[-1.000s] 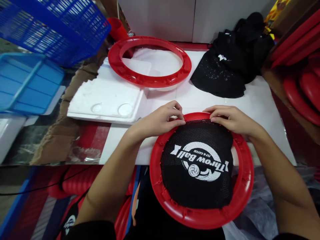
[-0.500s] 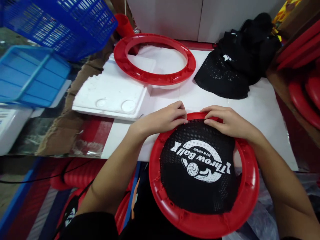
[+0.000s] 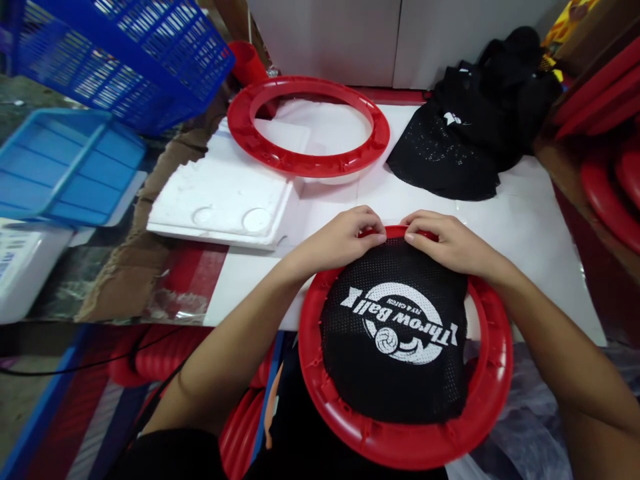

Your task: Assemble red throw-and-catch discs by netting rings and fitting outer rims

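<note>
A red plastic ring (image 3: 373, 437) leans toward me at the front edge of the table. Black mesh fabric (image 3: 400, 393) printed with a white "Throw Ball" logo stretches across its opening. Along the right side the mesh stands apart from the ring, leaving a gap. At the far rim, my left hand (image 3: 350, 237) is closed, thumb and fingers pinching the mesh edge. Close beside it, my right hand (image 3: 447, 241) pinches the same edge against the rim. My fingers partly hide the far rim.
Another red ring (image 3: 310, 165) rests partly on a white foam block (image 3: 215, 193). Black mesh pieces (image 3: 440, 157) are piled at the back right. Blue baskets (image 3: 75, 170) stand to the left, and several red rings (image 3: 605, 200) are stacked at the right edge.
My left hand has shifted slightly right along the rim, closer to my right hand. The mesh's right side has drawn a little further inward from the ring.
</note>
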`<state>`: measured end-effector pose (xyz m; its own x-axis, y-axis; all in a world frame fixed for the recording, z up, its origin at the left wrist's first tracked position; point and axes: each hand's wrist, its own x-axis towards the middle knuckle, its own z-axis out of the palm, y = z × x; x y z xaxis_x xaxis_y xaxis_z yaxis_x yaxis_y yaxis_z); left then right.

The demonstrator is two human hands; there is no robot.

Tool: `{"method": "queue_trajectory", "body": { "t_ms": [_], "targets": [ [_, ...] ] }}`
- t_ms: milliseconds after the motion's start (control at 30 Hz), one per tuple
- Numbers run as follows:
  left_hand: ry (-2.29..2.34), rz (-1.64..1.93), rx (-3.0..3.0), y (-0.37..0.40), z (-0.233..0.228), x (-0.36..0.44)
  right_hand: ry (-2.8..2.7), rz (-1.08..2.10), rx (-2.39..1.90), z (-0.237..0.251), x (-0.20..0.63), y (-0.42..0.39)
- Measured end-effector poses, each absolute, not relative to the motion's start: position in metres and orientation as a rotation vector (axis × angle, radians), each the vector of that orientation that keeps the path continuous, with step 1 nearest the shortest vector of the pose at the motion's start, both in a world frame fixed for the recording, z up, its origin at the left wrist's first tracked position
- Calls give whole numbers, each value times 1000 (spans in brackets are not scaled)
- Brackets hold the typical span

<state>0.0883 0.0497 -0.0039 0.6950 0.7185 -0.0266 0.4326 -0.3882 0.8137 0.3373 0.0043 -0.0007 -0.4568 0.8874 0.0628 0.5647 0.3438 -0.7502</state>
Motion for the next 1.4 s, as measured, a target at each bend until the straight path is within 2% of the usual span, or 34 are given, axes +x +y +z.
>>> {"method": "queue_trajectory", "body": {
  "t_ms": [233, 400, 533, 633, 833, 967, 1167, 1400],
  "targets": [
    [997, 418, 2121, 45, -8, 94, -2097, 905, -1339, -1, 334, 5],
    [988, 406, 2112, 48, -7, 94, -2000, 1030, -1379, -5, 335, 8],
    [798, 537, 2192, 44, -7, 98, -1997, 944, -1436, -9, 332, 11],
    [716, 487, 2365, 38, -6, 102, -1992, 977, -1398, -8, 338, 10],
    [1159, 336, 2642, 41, 7, 79, -2081, 617, -1466, 7, 382, -6],
    [1050, 159, 2580, 48, 16, 57, -2301, 599, -1571, 4, 400, -16],
    [894, 508, 2564, 46, 5, 82, -2504, 570, -1473, -6, 382, -15],
    [942, 561, 2221, 50, -6, 78, -2453, 552, -1426, 0, 394, -16]
  ]
}}
